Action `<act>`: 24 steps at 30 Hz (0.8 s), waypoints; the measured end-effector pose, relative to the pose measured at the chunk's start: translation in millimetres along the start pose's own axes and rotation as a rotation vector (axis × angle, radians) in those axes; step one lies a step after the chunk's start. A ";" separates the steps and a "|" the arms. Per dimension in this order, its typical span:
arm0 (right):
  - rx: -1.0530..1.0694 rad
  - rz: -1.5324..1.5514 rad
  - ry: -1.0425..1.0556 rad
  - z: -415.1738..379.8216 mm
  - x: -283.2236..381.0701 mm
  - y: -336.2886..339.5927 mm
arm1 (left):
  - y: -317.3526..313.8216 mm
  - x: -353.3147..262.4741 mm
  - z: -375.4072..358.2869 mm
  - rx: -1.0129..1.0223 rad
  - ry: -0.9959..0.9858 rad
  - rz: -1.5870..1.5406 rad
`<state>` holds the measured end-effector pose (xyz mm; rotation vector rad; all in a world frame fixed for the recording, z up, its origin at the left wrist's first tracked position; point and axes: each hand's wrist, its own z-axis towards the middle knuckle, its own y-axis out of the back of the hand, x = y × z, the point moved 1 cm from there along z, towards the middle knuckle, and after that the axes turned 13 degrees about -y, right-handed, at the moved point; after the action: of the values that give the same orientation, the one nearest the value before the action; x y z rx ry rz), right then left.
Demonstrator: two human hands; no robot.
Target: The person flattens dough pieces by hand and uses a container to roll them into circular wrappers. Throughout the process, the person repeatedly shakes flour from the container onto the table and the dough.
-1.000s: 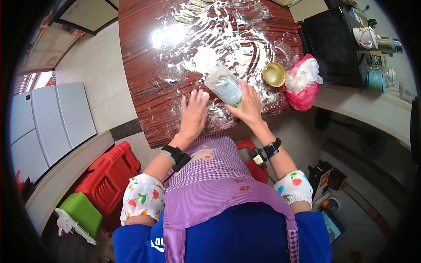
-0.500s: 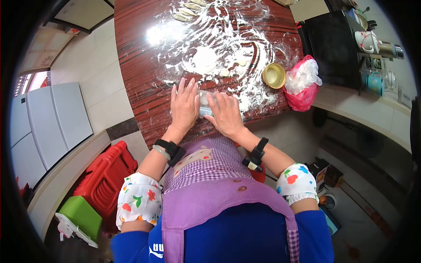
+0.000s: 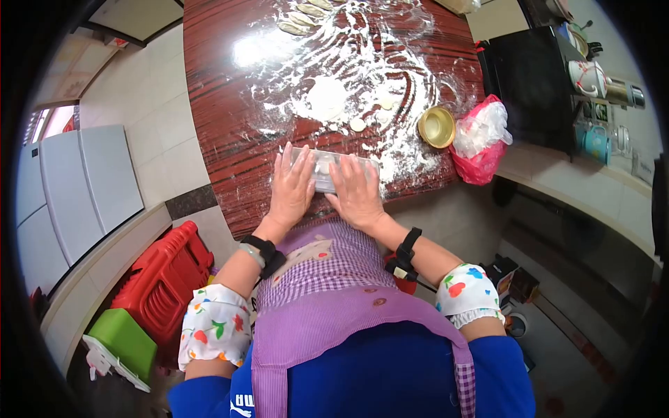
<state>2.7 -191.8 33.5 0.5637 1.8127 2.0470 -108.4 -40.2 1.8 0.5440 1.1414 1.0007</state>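
Observation:
A clear, rectangular plastic box or lid [image 3: 323,182] lies at the near edge of the flour-dusted table. My left hand [image 3: 291,188] rests flat on its left part, fingers stretched forward. Over its right part my right hand [image 3: 357,191] lies flat too, with the thumb at the near edge. What is under the plastic is mostly covered by my hands. Just beyond is a round, floury white disc [image 3: 326,97], and beside it sits a small dough piece [image 3: 357,125]. Several shaped dumplings [image 3: 298,21] lie at the far side.
A gold-coloured bowl [image 3: 437,127] stands right of my hands, touching or close to a pink plastic bag [image 3: 479,153] at the edge of the table [image 3: 223,125]. Farther right is a black cabinet or appliance [image 3: 526,90]. Red stacked stools [image 3: 164,272] stand lower left.
My hands have shifted slightly down and flattened, and more of the clear plastic shows between and beyond them. The view has shifted slightly; the bowl and dough stay put.

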 end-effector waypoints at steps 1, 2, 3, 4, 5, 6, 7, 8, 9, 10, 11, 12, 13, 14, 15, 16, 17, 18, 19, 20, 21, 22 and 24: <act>0.077 0.020 -0.065 21.0 -6.1 -4.5 | -3.3 10.9 15.3 -0.001 0.003 0.010; 0.159 0.041 -0.135 48.7 -15.2 -10.8 | -12.3 27.2 40.0 -0.017 0.017 0.111; 0.123 0.087 -0.201 77.5 -29.3 -9.7 | -17.3 37.7 64.7 -0.024 0.030 0.203; -0.154 0.035 -0.108 101.0 -47.4 -11.6 | -6.0 44.4 99.1 -0.070 0.086 0.157; -0.022 0.134 -0.160 126.3 -59.1 -5.6 | -5.9 54.3 120.2 -0.110 0.174 0.141; 0.013 0.155 -0.185 138.0 -64.6 -4.4 | -2.4 61.1 130.9 -0.176 0.194 0.148; 0.109 0.180 -0.185 140.3 -67.8 -3.0 | 3.7 65.4 129.3 -0.269 0.255 0.052; 0.219 0.209 -0.189 136.7 -68.1 -4.1 | 9.4 67.6 119.4 -0.350 0.322 -0.048; 0.222 0.212 -0.186 129.5 -65.1 -3.6 | 19.4 63.9 104.6 -0.430 0.409 -0.088; 0.130 0.243 -0.133 118.0 -60.7 -1.7 | 24.5 59.7 83.2 -0.480 0.423 -0.080; 0.037 0.272 -0.082 106.3 -57.0 0.5 | 24.2 54.1 58.8 -0.530 0.435 -0.074; 0.039 0.273 -0.081 96.4 -53.6 2.8 | 15.6 48.1 33.0 -0.510 0.495 -0.125; 0.083 0.236 -0.073 88.5 -50.0 3.9 | 3.4 42.9 8.0 -0.492 0.553 -0.175; 0.125 0.198 -0.065 84.5 -49.7 3.0 | -5.9 35.8 -8.6 -0.375 0.515 -0.110; 0.178 0.188 -0.051 82.2 -51.5 -1.1 | -8.6 27.2 -10.6 -0.276 0.494 -0.143; 0.180 0.187 -0.053 81.0 -57.3 -2.8 | -13.4 19.5 -10.4 -0.175 0.473 -0.178; 0.235 0.281 -0.149 78.5 -64.0 -4.8 | -23.9 13.3 -3.8 -0.147 0.391 -0.110; 0.286 0.379 -0.246 79.2 -66.9 -2.1 | -24.3 7.1 16.3 -0.118 0.306 -0.036; 0.241 0.390 -0.343 79.8 -68.9 4.3 | -29.6 8.6 24.7 -0.090 0.304 -0.063; 0.243 0.388 -0.340 76.8 -73.7 3.5 | -31.8 12.0 30.3 -0.092 0.307 -0.064; 0.188 0.536 -0.470 73.2 -81.4 4.0 | -33.8 15.0 36.2 -0.006 0.334 -0.096; 0.129 0.684 -0.601 69.2 -90.4 5.9 | -34.9 16.2 40.7 0.082 0.358 -0.129; 0.192 0.791 -0.685 53.1 -104.7 10.5 | -35.2 20.0 41.0 0.100 0.322 -0.099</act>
<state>119.9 -200.6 42.7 2.0007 1.4622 1.6999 -55.9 -34.9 -21.3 0.4087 1.4967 0.9709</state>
